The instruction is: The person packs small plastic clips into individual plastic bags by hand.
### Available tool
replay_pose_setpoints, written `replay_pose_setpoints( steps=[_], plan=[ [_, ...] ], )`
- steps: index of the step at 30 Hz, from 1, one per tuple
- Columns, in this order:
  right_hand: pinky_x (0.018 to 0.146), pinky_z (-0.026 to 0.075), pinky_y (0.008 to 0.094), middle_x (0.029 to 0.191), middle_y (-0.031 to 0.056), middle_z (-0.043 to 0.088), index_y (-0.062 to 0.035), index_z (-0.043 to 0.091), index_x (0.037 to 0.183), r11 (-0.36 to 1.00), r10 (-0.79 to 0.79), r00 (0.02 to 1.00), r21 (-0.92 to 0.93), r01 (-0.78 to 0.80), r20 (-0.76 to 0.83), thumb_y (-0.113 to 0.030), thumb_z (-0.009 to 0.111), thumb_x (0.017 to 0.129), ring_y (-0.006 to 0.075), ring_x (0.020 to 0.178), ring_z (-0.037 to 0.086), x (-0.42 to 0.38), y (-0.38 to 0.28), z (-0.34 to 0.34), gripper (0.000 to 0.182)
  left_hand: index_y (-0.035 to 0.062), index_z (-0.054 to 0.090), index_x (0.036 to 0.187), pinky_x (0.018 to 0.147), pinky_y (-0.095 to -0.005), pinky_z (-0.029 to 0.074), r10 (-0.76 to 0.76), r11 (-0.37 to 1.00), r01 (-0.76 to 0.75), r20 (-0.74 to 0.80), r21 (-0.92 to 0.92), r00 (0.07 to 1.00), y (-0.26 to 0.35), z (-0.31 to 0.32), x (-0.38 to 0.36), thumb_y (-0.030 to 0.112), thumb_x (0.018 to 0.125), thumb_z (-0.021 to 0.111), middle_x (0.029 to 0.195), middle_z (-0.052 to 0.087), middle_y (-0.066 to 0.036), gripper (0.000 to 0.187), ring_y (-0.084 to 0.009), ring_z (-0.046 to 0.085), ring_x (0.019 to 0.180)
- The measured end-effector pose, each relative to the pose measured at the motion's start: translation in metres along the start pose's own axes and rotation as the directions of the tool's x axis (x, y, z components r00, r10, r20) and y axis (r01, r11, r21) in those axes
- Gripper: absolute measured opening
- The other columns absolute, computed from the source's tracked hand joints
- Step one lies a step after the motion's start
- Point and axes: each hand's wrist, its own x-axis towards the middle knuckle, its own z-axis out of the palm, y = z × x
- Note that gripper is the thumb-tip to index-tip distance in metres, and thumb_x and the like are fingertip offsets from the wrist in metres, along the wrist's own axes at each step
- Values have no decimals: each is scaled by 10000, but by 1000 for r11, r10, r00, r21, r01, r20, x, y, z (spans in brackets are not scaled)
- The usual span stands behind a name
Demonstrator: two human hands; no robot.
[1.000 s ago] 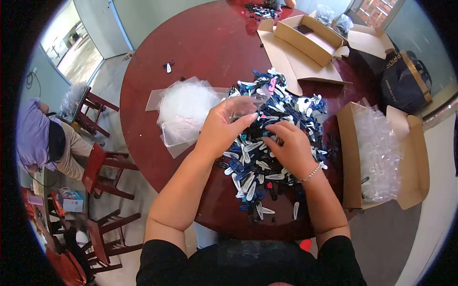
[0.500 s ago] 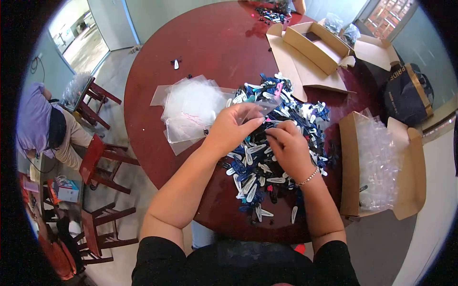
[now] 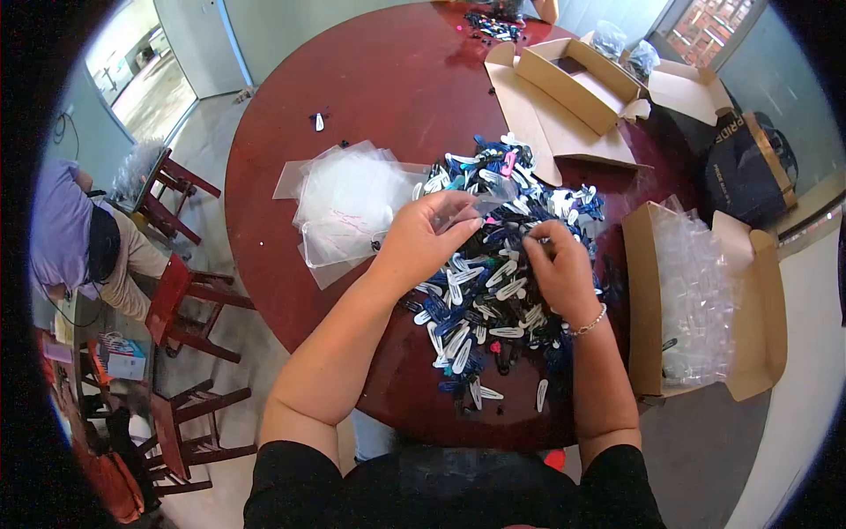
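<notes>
Holding a clear bag [image 3: 493,199] in the left hand [image 3: 425,236] above hair clips [image 3: 509,288] heaped on the counter [image 3: 379,84], curling the right hand [image 3: 563,271] over them, cannot tell around what, and risking dropped clips from the limp bag sagging.

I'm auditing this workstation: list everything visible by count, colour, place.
table: one, dark red, centre
hair clips: many, mainly navy, black, white, central heap
clear bags: uncounted stack, translucent, left of clips
held bag: one, transparent, over clips
cardboard boxes: two, brown, right side
clear packets: many, transparent, nearer box
carrier bag: one, dark, far right
stools: several, red-brown, left
small pieces: uncounted, mixed colours, far table edge
person: one, purple top, left
another person's arm: one, far edge
bracelet: one, silvery, right wrist
left hand: one, bare, gripping held bag
right hand: one, bare, over clips
</notes>
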Motion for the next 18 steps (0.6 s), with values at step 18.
replay_pose_setpoints(
  steps=[18],
  plan=[
    [570, 448, 305, 796, 85, 590, -35, 681, 918, 974, -218, 942, -3, 226, 254, -84, 726, 817, 196, 606, 559, 11, -36, 9, 121, -41, 617, 1138, 886, -259, 492, 39, 989, -53, -103, -140, 994, 1, -10, 5, 76, 883, 695, 1050, 683, -73, 291, -114, 630, 976]
  ],
)
